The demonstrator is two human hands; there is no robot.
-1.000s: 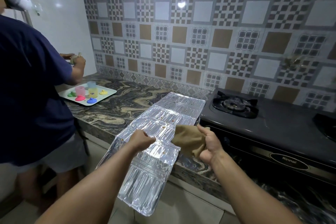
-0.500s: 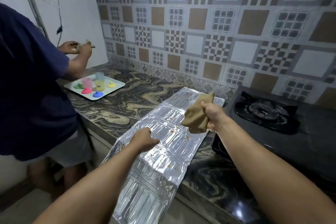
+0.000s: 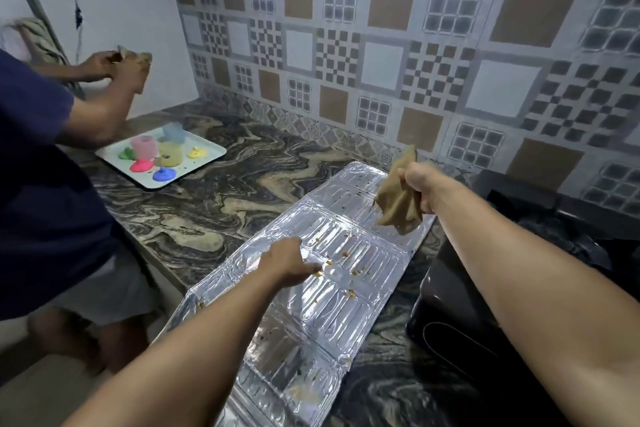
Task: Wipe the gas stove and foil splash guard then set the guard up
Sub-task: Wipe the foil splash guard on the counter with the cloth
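Observation:
The foil splash guard (image 3: 332, 291) lies flat on the marbled counter (image 3: 214, 218), its near end hanging over the counter edge. Orange and dark food specks dot its ribbed panels. My left hand (image 3: 289, 262) rests palm down on the guard's middle, fingers pressing the foil. My right hand (image 3: 420, 184) is raised above the guard's far end, gripping a bunched tan cloth (image 3: 398, 203) that hangs clear of the foil. The black gas stove (image 3: 498, 322) sits at the right, partly hidden behind my right forearm.
Another person in a dark blue shirt (image 3: 41, 184) stands at the left, holding something at the white wall. A white tray (image 3: 204, 163) with coloured cups and lids sits at the counter's far left. The patterned tile wall (image 3: 381, 45) runs behind.
My right hand has carried the cloth up and away toward the guard's far end. My left hand slid forward to the guard's middle. The view has dropped closer to the counter.

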